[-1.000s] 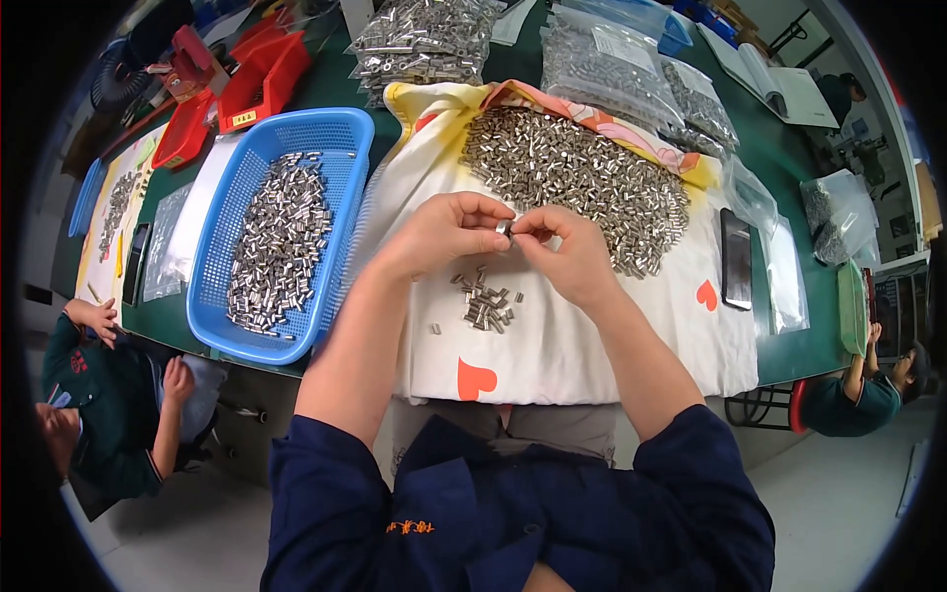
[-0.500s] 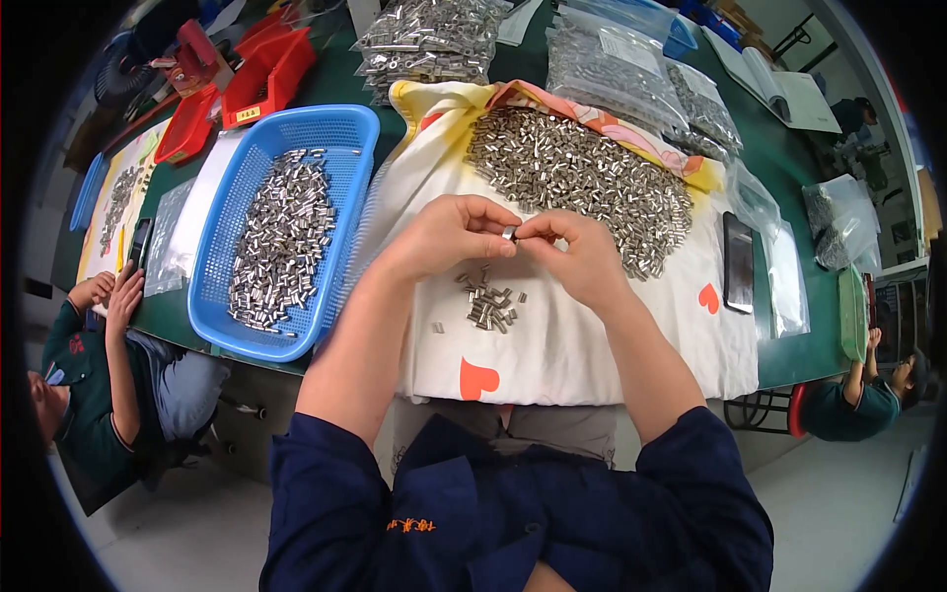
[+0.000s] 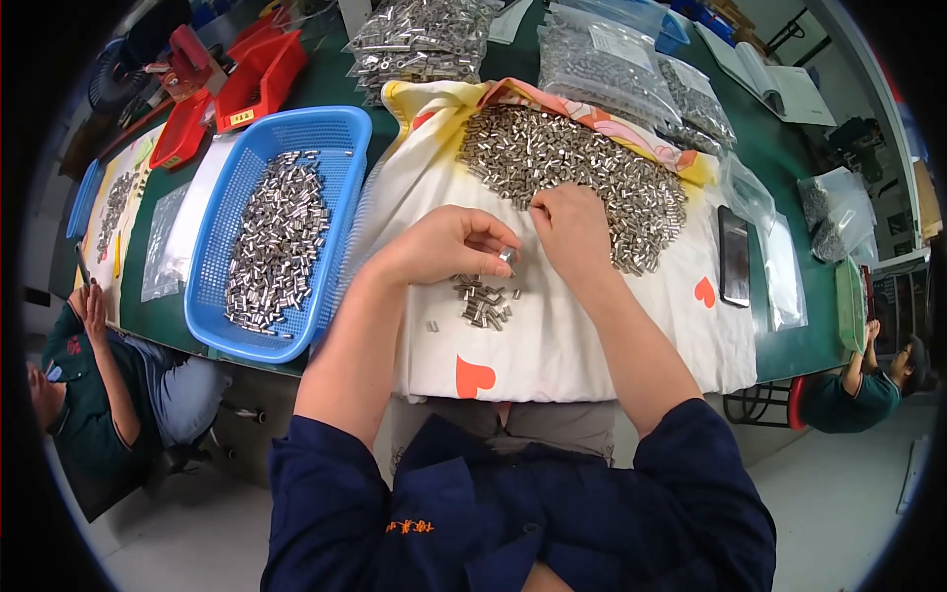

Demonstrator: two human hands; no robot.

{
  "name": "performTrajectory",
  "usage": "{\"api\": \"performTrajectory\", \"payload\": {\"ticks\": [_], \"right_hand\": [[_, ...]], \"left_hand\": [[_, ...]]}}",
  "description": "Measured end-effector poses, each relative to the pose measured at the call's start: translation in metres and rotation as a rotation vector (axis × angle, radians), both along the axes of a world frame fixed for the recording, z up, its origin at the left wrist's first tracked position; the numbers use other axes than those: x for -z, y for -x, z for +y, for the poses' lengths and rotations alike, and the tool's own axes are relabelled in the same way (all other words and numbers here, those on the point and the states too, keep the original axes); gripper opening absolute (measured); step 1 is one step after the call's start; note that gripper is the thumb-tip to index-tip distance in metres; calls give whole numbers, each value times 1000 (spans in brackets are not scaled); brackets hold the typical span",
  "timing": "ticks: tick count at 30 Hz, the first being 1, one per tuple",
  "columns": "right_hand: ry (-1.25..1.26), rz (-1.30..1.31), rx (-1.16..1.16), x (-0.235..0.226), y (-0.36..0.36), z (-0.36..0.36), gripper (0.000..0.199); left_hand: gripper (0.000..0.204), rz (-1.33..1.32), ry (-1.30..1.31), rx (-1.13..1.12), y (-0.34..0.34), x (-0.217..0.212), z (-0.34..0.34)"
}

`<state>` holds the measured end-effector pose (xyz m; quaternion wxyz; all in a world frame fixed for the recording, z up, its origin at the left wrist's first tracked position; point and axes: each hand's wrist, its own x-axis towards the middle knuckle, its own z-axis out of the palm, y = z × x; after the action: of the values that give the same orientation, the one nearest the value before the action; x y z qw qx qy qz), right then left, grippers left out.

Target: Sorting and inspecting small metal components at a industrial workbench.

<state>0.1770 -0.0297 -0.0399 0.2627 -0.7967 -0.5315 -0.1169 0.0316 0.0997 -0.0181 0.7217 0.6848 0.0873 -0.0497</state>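
My left hand (image 3: pixel 442 245) pinches a short, shiny metal sleeve (image 3: pixel 508 255) between thumb and fingers above the white cloth (image 3: pixel 562 355). At the near edge of a large heap of small metal sleeves (image 3: pixel 641 202), my right hand (image 3: pixel 574 229) has its fingers curled together and pointing down. Whatever those fingertips hold, if anything, is hidden. Just below my left hand lies a small loose pile of the same sleeves (image 3: pixel 485 304), with a single one off to its left.
Left of the cloth stands a blue basket (image 3: pixel 200 286) part filled with metal sleeves. Bulging clear bags (image 3: pixel 597 74) line the back. A phone (image 3: pixel 734 257) lies at the right. Red bins (image 3: pixel 258 84) sit at the far left. Co-workers sit on both sides.
My hands have parted. The right one moved from the left hand's fingertips up to the big heap; the left stayed nearly in place, still holding a sleeve.
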Motion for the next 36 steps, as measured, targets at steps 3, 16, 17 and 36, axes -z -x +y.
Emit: {"api": "performTrajectory", "payload": {"ticks": [3, 16, 17, 36], "right_hand": [[58, 4, 0, -2, 4, 0, 4], [-31, 565, -76, -23, 13, -11, 7], [-88, 860, -137, -26, 15, -12, 8], [-199, 235, -255, -28, 35, -12, 4]], "left_hand": [[29, 11, -40, 0, -1, 2, 1], [29, -8, 105, -86, -3, 3, 0], [29, -33, 125, -135, -4, 5, 1], [28, -85, 173, -260, -7, 7, 1]]}}
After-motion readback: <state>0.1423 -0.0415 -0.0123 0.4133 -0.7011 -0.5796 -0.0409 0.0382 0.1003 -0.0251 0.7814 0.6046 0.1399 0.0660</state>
